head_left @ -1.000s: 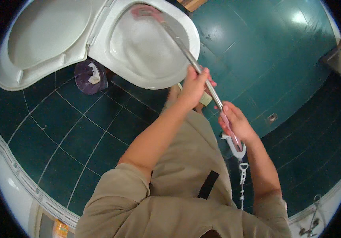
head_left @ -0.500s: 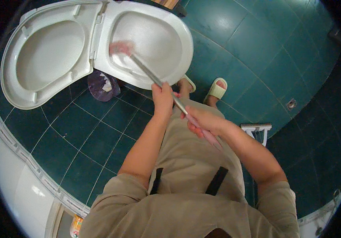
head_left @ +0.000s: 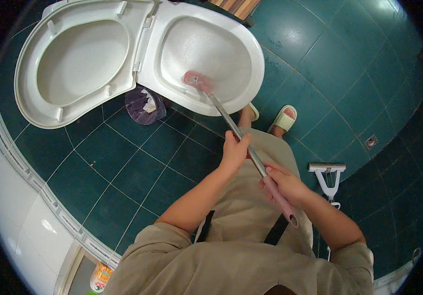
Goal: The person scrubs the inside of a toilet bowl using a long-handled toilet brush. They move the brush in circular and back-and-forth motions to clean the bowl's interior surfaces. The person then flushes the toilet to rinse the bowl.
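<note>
Both of my hands grip a long-handled brush (head_left: 226,116) with a silver pole, a pink grip and a flat pink head. My left hand (head_left: 235,153) is wrapped round the middle of the metal pole. Lower down, my right hand (head_left: 285,184) closes on the pink grip, whose hollow end sticks out beyond it. The brush head lies inside the white toilet bowl (head_left: 243,64), against the wall of the bowl nearest me. To the left, the toilet's seat and lid (head_left: 29,93) are flipped up.
A bin with a purple liner (head_left: 137,110) and white paper in it stands beside the toilet. On the right, a white squeeze mop (head_left: 327,169) rests on the dark green tiled floor (head_left: 314,88). An orange and white container (head_left: 100,278) is at the lower left.
The brush head has moved from the bowl's left side toward me and to the right. Both hands have drawn back toward my body with the pole. The view has shifted slightly.
</note>
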Tool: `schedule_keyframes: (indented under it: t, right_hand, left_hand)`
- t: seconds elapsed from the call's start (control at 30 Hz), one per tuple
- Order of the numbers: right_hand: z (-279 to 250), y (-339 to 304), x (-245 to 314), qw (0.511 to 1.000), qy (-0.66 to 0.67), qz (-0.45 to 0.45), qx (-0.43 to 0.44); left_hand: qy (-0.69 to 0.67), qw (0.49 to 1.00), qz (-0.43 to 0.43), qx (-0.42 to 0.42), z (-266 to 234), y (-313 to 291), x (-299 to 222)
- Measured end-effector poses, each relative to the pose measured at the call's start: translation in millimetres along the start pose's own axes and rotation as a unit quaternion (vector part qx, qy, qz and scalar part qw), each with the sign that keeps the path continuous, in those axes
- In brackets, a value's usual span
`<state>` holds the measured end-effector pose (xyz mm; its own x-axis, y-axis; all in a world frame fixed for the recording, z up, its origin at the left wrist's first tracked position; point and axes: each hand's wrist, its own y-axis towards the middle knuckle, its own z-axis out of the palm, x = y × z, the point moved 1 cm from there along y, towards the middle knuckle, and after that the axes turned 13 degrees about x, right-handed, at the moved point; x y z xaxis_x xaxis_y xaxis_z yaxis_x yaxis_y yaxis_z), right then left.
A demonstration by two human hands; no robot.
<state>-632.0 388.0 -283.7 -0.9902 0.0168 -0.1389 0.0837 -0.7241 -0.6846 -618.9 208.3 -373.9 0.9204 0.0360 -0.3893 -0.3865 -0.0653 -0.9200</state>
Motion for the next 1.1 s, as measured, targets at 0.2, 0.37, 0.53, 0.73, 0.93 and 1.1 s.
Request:
schedule_keyframes:
  t: [0.2,0.37,0.53,0.73,0.93,1.1]
  right_hand:
    - [22,43,25,0.994,0.012,-0.104,-0.012]
    - [46,81,82,0.988,0.063,-0.125,-0.071]
    - [33,61,52,0.988,0.035,-0.140,-0.058]
    - [52,6,25,0.990,-0.027,-0.100,-0.098]
    - [104,-28,-2,0.990,-0.081,-0.096,-0.070]
    - [126,-72,25,0.964,-0.167,-0.205,0.035]
  left_hand:
    - [0.094,0.994,-0.030,0.040,-10,53,-53]
    - [0.054,0.992,-0.060,0.094,-40,114,-84]
    - [0.059,0.994,0.006,0.092,-27,91,-61]
    - [0.098,0.967,-0.013,0.237,-81,36,-63]
    - [0.407,0.825,0.378,0.105,-57,-68,-96]
    - [0.212,0.799,0.530,0.189,-41,-65,-106]
